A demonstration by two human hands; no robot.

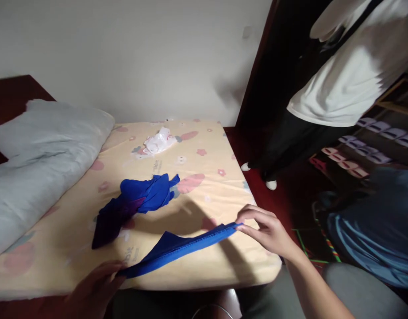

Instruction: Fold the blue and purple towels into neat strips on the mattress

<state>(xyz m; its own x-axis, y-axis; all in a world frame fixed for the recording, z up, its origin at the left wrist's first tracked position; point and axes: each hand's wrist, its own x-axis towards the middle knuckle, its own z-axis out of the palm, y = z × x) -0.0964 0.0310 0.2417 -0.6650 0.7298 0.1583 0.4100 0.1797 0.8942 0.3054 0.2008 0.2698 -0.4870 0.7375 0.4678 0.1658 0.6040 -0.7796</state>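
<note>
The right hand [268,232] is pinching one end of a blue cloth [187,251] between closed fingers [252,213], while the shadowed left hand [98,283] is gripping the other end, fingers likewise closed. The cloth is stretching over the near part of the bed [224,190], and a crumpled blue bundle [154,195] is lying beyond it

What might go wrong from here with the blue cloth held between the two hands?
The right hand pinches only one end of the blue cloth, so that grip might slip. The cloth is also close to the near edge of the bed; if dropped, it could slide off.
</note>
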